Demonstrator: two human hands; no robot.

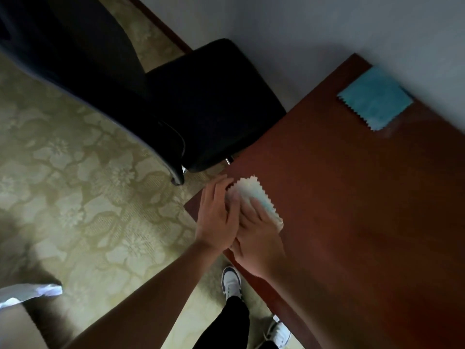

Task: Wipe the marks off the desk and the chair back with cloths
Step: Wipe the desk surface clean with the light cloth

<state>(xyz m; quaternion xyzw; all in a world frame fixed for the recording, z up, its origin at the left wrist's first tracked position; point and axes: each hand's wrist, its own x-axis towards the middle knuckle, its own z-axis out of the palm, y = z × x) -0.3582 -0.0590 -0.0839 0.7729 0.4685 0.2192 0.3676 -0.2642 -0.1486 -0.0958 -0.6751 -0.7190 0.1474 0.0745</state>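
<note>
The pale cloth [254, 197] lies at the near left corner of the tabletop [352, 197], right under both hands, so neither has to reach for it. Its long axis runs on a slant from the corner edge toward the middle of the wood, and the open stretch of surface to be wiped lies ahead and to the right of it. It is a small cream piece with zigzag-cut edges and a light blue tint along the side nearest the right hand [259, 238]. It looks bunched or folded rather than spread flat.

The right hand rests on top of it, fingers fairly straight, palm pressing it onto the wood. The left hand [219, 212] sits just beside, touching the cloth's left edge at the table corner, fingers extended; whether its fingertips pinch the fabric I cannot tell.

A 2nd cloth, the blue cloth [375, 99], lies flat at the far edge near the wall [327, 26], well apart from both hands. The black chair [201, 104] stands at the table's left end, closer to the left hand, on patterned carpet [75, 172].
</note>
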